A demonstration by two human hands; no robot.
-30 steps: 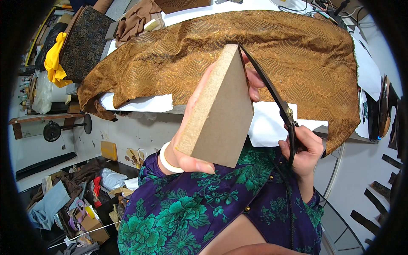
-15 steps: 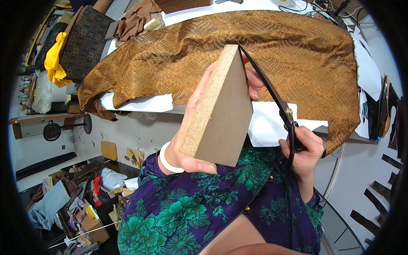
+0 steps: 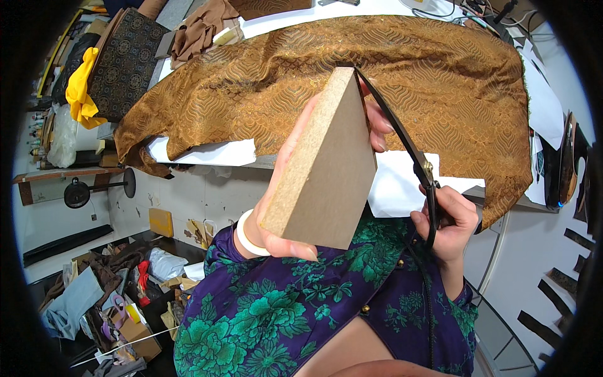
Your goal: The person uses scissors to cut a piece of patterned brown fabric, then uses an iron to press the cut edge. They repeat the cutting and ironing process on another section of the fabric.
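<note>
My left hand (image 3: 286, 154) grips a thick wedge-looking board (image 3: 333, 182) held up over my lap. Its long edge is speckled tan, like chipboard, and its broad face is smooth grey-brown. The thumb lies along the lower end, while fingertips curl out past the right side. In my right hand (image 3: 457, 220) are large black scissors (image 3: 424, 166), the fingers wrapped in the handles. Their blades slant up to the left, and the tips meet the board's upper corner. Whether they cut anything there cannot be made out. Brown-gold patterned fabric (image 3: 452, 94) spreads over the table behind.
White paper pieces (image 3: 392, 185) poke out at the table's front edge. Brown cloth (image 3: 204, 31), a dark patterned panel (image 3: 125, 66) and a yellow cloth (image 3: 81, 91) sit at the far left. Mixed scraps (image 3: 119, 289) pile up at the lower left. Cables (image 3: 433, 11) lie far right.
The board has turned slightly, with its lower end shifting a little left and its broad face showing more. The scissors have barely moved, their tips staying at the upper corner.
</note>
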